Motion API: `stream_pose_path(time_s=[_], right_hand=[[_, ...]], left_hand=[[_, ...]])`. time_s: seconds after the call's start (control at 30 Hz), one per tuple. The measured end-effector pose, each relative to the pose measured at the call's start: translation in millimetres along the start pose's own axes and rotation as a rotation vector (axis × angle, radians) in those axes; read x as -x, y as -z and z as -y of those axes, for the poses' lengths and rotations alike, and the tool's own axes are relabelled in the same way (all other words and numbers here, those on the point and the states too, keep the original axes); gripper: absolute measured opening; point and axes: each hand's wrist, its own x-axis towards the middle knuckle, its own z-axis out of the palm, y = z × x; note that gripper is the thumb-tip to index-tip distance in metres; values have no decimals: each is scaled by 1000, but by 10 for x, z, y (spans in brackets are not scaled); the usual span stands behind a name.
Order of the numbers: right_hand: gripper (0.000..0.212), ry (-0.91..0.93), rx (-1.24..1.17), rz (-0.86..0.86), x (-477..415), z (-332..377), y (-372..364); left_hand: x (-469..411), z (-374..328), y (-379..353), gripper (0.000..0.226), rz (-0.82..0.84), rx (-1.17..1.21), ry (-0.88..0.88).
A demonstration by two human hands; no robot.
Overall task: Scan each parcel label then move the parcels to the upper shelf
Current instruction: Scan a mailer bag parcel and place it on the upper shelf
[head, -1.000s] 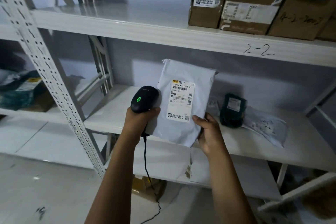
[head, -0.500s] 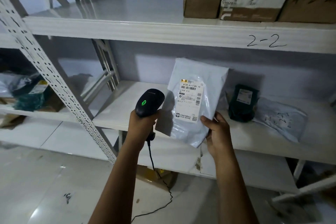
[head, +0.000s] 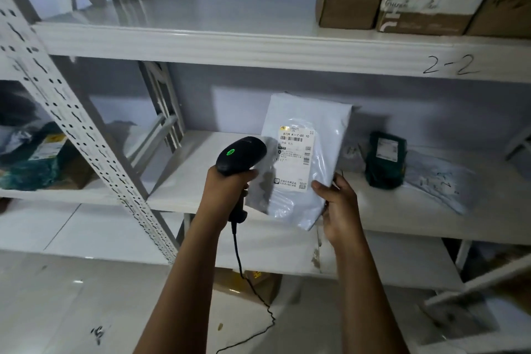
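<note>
Scan step. Left grip [head: 230, 190] is clenched round the scanner [head: 241, 154] handle, green LED lit, nose aimed right at the mailer [head: 327, 135]. Right grip [head: 339, 207] pinches the mailer's lower right corner, thumb on the front. The mailer is held upright in the air in front of the middle shelf [head: 184, 181], label [head: 296, 161] facing near. The scanner head sits just beside the label's left edge and throws a shadow on the bag, which looks too close and too oblique to me. Suggest backing the scanner off toward near, squaring it to the barcode at the label's top, and tilting the mailer a touch to kill glare on the glossy film. The bag is limp and a one-corner pinch lets it sag, so hold the label flat. Can't tell if a read has registered, so confirm before lifting. Then it goes on the upper shelf [head: 201, 46], left of the boxes [head: 347, 6]. Mind the cord [head: 238, 256] hanging to the floor. The green parcel [head: 386, 162] and grey bag [head: 439, 181] lie on the middle shelf at right, probably next.
</note>
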Motion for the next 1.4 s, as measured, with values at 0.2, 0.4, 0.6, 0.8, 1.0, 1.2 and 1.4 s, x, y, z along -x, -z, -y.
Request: stream_pose_path(time_s=[0.2, 0.4, 0.6, 0.8, 1.0, 1.2, 1.4], right_hand=[[44, 39, -7, -65, 58, -386, -733], [36, 63, 51, -162, 152, -525, -1067], [34, 82, 30, -289, 136, -653, -1229], [35, 105, 57, -370, 179, -691, -1242], [33, 127, 78, -425, 246, -711, -1193], [34, 136, 55, -458, 244, -738, -1152], [35, 129, -4, -461, 250, -771, -1167]], left_hand=[[-266, -265, 495, 18, 55, -55, -88], [-394, -478, 924, 21, 186, -161, -129], [-472, -546, 1140, 21, 302, -249, -114], [-584, -568, 1236, 18, 311, -254, -100], [-664, -506, 1260, 17, 328, -236, -30], [-692, -485, 1258, 16, 370, -217, -5], [-689, -500, 1286, 13, 401, -197, 14]])
